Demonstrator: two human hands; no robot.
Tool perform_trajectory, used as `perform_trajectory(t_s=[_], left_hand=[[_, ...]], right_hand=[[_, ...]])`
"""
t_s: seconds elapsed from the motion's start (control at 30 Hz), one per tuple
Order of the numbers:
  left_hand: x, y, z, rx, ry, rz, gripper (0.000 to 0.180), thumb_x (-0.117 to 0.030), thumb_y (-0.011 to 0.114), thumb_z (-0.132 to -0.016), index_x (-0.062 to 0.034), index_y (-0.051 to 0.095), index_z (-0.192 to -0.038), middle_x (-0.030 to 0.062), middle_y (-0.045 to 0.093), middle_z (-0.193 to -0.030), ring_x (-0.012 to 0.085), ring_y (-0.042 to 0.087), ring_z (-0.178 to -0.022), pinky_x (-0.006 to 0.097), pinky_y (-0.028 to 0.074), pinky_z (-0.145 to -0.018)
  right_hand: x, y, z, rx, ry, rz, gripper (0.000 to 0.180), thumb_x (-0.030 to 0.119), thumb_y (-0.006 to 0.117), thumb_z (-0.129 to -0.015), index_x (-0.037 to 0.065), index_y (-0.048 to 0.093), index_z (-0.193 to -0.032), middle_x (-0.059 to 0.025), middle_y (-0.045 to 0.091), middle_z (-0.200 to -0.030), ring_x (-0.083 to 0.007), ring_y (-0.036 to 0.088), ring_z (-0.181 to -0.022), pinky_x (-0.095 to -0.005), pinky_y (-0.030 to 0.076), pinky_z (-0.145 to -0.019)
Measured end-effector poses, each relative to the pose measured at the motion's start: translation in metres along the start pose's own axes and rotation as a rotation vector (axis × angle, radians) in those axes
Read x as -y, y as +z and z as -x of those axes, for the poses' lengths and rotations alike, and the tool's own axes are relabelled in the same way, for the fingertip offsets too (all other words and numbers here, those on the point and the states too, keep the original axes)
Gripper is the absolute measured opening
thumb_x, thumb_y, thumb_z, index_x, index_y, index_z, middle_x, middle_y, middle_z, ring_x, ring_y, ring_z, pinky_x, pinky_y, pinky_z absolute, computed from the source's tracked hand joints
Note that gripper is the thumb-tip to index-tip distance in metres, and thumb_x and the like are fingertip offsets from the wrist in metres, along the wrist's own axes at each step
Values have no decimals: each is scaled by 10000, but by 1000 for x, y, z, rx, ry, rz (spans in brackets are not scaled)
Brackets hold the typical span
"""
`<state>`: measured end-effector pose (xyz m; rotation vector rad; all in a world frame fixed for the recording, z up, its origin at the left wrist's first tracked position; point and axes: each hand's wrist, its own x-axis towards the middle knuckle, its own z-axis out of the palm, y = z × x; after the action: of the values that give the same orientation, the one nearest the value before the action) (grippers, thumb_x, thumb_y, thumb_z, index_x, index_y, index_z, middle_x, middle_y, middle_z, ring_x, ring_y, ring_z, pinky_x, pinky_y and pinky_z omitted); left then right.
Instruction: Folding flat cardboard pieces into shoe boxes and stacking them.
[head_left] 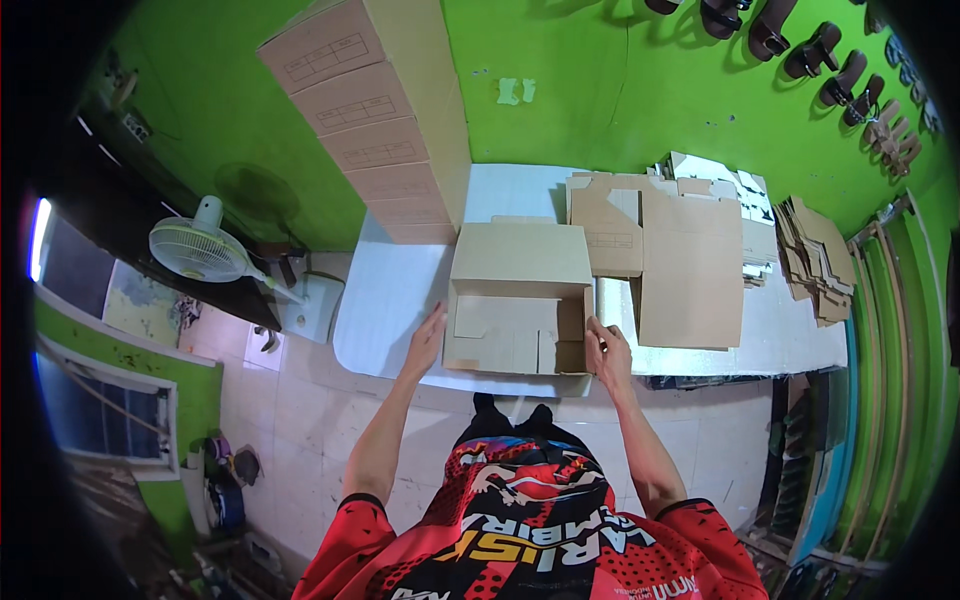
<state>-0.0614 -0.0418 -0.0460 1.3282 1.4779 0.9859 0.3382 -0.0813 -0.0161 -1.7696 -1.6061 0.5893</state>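
An open cardboard box (515, 330) sits at the front edge of the white table, its lid (522, 252) folded up at the far side. Its inside shows bare brown board with flaps at the corners. My left hand (427, 340) lies along the box's left side with fingers stretched out. On the opposite side, my right hand (608, 350) has its fingers bent against the right wall, gripping it near the front corner; part of those fingers is hidden by the wall.
A tall stack of closed boxes (385, 150) stands at the table's back left. Flat cardboard blanks (692, 270) lie right of the box, with more folded pieces (815, 255) at the far right. A fan (205, 245) stands left of the white table (385, 320). Sandals (812, 50) hang on the green wall.
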Motion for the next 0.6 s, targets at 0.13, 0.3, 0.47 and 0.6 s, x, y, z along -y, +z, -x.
perform_trajectory(t_s=[0.13, 0.3, 0.47, 0.6], left_hand=[[1, 16, 3, 52, 123, -287, 495, -338, 462, -1124, -148, 476, -1581, 205, 390, -1656, 324, 364, -1545, 382, 307, -1242], [-2, 10, 7, 48, 105, -285, 509, -355, 467, -1119, -208, 440, -1605, 210, 374, -1662, 369, 373, -1532, 413, 326, -1236], [-14, 3, 4, 133, 84, -444, 533, -360, 495, -1104, -239, 417, -1617, 193, 323, -1690, 382, 373, -1527, 443, 338, -1231], [-19, -11, 19, 89, 166, -381, 536, -322, 538, -1092, -211, 439, -1607, 166, 291, -1712, 358, 364, -1539, 426, 345, -1224]], right_hand=[[-7, 4, 1, -13, 0, -11, 333, 290, 648, -1034, 145, 723, -1325, -120, 591, -839, -274, 612, -687, -424, 502, -664], [-6, -5, 1, 35, 6, 119, 385, 260, 698, -1013, 188, 687, -1391, -96, 645, -879, -231, 608, -663, -385, 515, -657], [-19, -4, 1, 53, -28, 23, 403, 351, 657, -1029, 180, 663, -1395, -134, 663, -987, -287, 671, -712, -420, 550, -671], [-7, -23, 20, 50, -78, -96, 398, 405, 692, -997, 158, 714, -1309, -110, 671, -1197, -268, 718, -867, -378, 589, -748]])
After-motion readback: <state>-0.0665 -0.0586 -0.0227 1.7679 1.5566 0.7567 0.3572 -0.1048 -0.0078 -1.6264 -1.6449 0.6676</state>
